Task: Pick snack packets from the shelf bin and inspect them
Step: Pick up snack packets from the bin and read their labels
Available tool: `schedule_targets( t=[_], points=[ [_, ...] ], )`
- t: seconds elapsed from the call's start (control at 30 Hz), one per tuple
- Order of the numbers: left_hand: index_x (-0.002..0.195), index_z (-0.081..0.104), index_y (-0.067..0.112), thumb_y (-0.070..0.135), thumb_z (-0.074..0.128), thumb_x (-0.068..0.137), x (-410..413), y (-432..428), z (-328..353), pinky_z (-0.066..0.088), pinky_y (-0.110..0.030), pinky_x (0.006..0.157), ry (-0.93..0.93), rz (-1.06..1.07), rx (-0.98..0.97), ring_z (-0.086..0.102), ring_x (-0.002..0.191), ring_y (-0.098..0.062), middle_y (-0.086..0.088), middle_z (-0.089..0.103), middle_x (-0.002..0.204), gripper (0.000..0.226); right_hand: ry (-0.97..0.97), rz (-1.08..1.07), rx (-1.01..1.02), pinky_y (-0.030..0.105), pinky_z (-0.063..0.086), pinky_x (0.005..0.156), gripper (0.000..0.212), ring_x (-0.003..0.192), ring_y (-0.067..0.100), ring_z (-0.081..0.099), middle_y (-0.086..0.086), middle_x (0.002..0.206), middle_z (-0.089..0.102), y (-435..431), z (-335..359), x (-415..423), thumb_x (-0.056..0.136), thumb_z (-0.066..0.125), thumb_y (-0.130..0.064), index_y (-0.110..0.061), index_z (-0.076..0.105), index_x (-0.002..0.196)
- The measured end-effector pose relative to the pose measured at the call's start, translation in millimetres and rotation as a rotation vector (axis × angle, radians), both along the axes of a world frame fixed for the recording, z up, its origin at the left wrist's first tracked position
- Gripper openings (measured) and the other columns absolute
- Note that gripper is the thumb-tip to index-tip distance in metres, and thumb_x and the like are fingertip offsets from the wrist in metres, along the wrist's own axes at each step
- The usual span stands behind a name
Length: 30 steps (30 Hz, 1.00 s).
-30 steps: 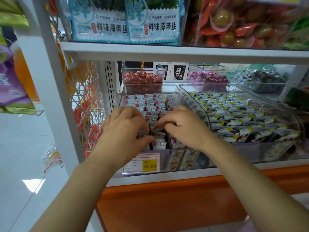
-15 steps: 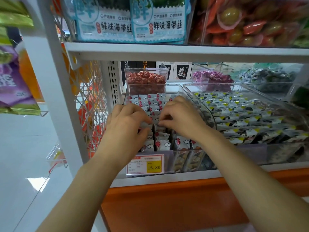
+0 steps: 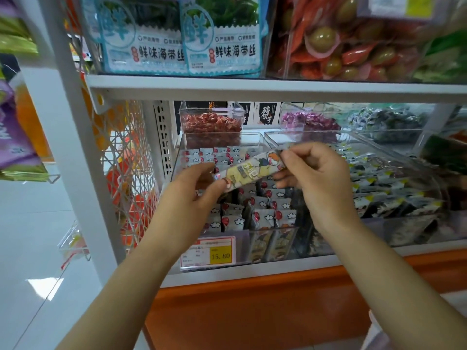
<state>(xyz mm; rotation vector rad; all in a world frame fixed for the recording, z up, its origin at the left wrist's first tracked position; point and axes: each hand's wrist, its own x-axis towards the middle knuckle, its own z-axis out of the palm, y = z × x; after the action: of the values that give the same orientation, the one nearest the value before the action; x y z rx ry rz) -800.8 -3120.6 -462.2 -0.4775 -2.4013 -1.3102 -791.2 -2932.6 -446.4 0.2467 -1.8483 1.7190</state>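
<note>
We face a white shop shelf (image 3: 252,88) with an orange base panel (image 3: 252,311) under it and pale glossy floor (image 3: 30,223) off to the left. On the board above stand bags of seaweed (image 3: 182,46) with blue and white labels, and beside them a clear box of red and green wrapped snacks (image 3: 341,46). A white wire rack (image 3: 126,160) hangs at the left end of the shelf.

On the lower level sits a clear bin (image 3: 275,245), packed with small white packets (image 3: 262,218) printed with red dots and clouds, standing on edge in rows. A price tag (image 3: 209,252) reading 15.80 is fixed to its front wall. Just to the right is a larger clear bin (image 3: 394,157) of dark packets with yellow corners. Behind them we see a small tub of red sweets (image 3: 211,125) and another of purple ones (image 3: 308,121).

We hold one snack packet (image 3: 250,169) above the front bin, lifted free of the rows below. It is long and narrow, with a cartoon print, and it tilts upward from left to right. Our left hand (image 3: 194,190) pinches its lower left end between thumb and fingers. Our right hand (image 3: 321,178) pinches the upper right end, the other fingers curled in beneath. Both forearms reach in from the bottom of the view.
</note>
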Motion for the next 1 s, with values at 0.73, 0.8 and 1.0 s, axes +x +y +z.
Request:
schedule_targets(
  t=[0.73,0.8,1.0],
  points=[
    [0.092,0.066,0.009,0.018,0.062,0.065,1.0,-0.4,5.7,0.051,-0.013,0.058,-0.418,-0.271,0.832,0.063,0.059,-0.002,0.009,0.068,0.064,0.029,-0.466,0.354,-0.624,0.017,0.046,0.039,0.020,0.046,0.008,0.057,0.009,0.070,0.058,4.1,-10.6,2.7,0.081,0.062,-0.021,-0.004,0.061,0.091],
    [0.096,0.066,0.009,0.009,0.061,0.066,1.0,-1.4,7.6,0.052,-0.014,0.060,-0.456,-0.342,0.938,0.061,0.058,-0.003,0.004,0.064,0.065,0.031,-0.453,0.358,-0.655,0.018,0.048,0.041,0.013,0.047,0.009,0.059,0.007,0.065,0.060,4.5,-10.7,2.8,0.086,0.058,-0.016,-0.004,0.061,0.089],
    [0.104,0.066,0.014,-0.005,0.057,0.062,0.4,-6.9,11.1,0.055,-0.017,0.071,-0.426,-0.410,0.983,0.059,0.061,-0.006,0.003,0.056,0.067,0.046,-0.382,0.430,-0.668,0.020,0.053,0.051,0.012,0.056,0.012,0.063,0.007,0.068,0.063,6.0,-9.2,3.6,0.091,0.048,0.002,0.000,0.060,0.090]
  ],
)
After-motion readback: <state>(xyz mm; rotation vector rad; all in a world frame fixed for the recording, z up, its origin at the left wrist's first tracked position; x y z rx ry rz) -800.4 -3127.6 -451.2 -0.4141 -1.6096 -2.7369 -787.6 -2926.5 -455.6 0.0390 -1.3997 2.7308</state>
